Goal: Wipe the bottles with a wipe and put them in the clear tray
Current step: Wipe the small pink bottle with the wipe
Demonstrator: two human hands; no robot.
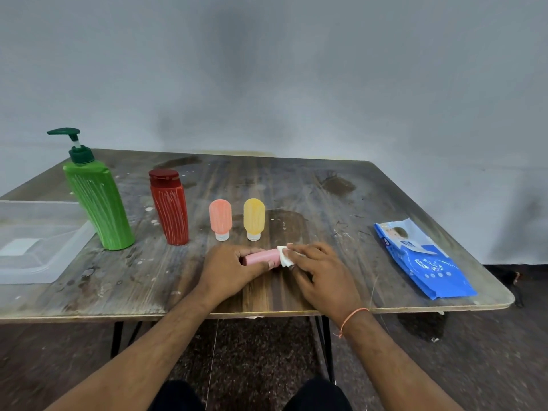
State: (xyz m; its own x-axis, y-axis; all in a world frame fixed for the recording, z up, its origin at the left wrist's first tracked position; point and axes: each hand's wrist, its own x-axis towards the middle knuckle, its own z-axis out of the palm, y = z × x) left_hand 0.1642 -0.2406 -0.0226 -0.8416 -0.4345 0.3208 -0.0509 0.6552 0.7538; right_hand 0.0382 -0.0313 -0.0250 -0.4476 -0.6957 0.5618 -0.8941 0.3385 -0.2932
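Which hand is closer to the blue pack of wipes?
The right hand. It lies near the table's front middle, pressing a white wipe on the pink bottle, with the blue wipes pack off to its right. The left hand, gripping the bottle, is farther away.

Single head view: above near table (296, 304) edge, facing forward-down, close over tabletop, wall behind.

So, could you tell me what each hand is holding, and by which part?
The left hand grips the pink bottle around its body; the right hand presses a white wipe against the bottle's end.
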